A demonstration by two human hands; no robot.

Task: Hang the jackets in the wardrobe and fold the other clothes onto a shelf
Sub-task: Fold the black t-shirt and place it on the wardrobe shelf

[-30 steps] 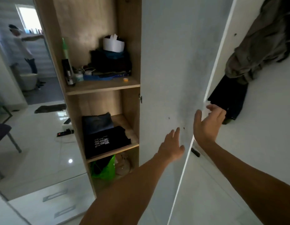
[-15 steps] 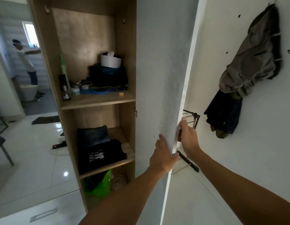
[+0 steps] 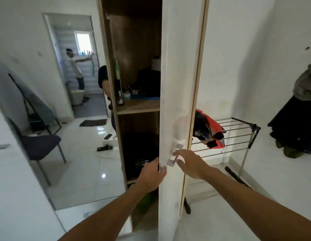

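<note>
Head view — hands [image 3: 175, 168] flank wardrobe door [image 3: 177, 84] (edge-on).

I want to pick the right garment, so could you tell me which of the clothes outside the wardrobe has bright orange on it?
The bundle draped on the metal drying rack right of the wardrobe door; the clothes hanging on the far-right wall are olive and dark.

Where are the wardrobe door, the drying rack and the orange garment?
Door [image 3: 179, 84], head view, its white face.
Rack [image 3: 238, 134], head view, a metal bar.
Orange garment [image 3: 214, 126], head view, its orange panel.
</note>
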